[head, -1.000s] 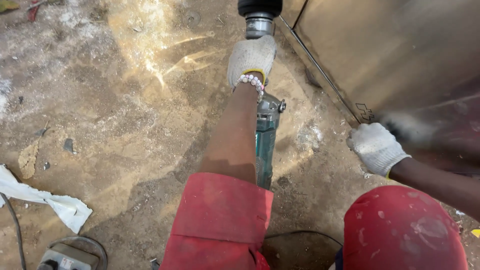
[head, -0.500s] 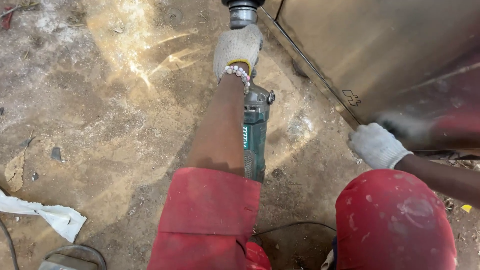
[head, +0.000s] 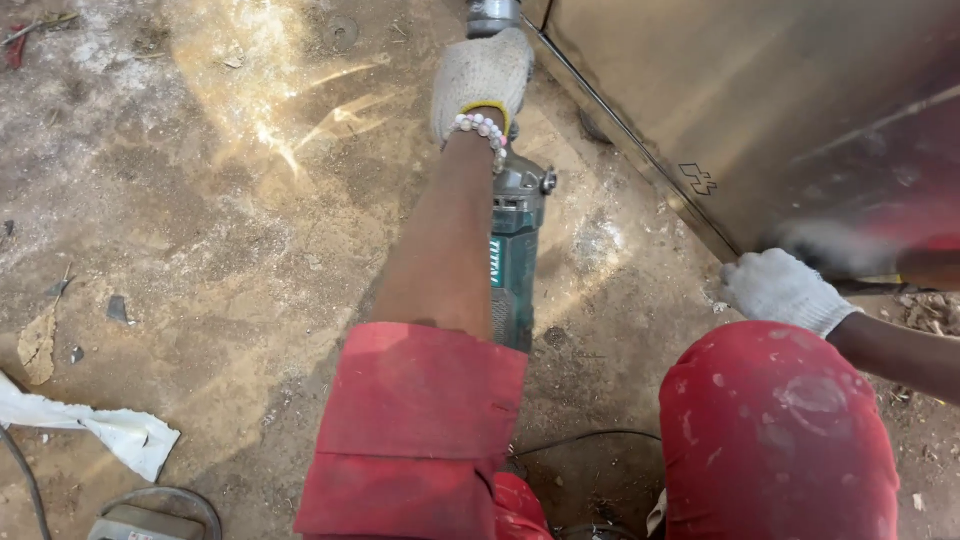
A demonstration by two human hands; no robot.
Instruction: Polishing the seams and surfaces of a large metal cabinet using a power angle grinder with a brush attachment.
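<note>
My left hand [head: 482,80], in a white knit glove with a bead bracelet at the wrist, is shut on the front of a teal angle grinder [head: 516,250]. The grinder's metal head [head: 492,14] lies at the lower edge of a shiny steel panel [head: 740,100] at the top of the view. My forearm covers part of the tool's body. My right hand [head: 782,290], also gloved, rests with curled fingers against the panel's bottom edge further right, nothing visibly gripped in it. The grinder's disc is out of view.
Dusty concrete floor [head: 220,220] with scuffs and small debris. A torn white sheet [head: 100,428] lies at lower left beside a grey cable [head: 22,480] and a grey box [head: 140,523]. My red-clad knee [head: 780,430] fills the lower right; a black cord [head: 590,438] runs beneath.
My left hand and the grinder have shifted left and forward along the panel's edge, so the tool's head is now cut off at the top. My right hand stays on the panel's edge.
</note>
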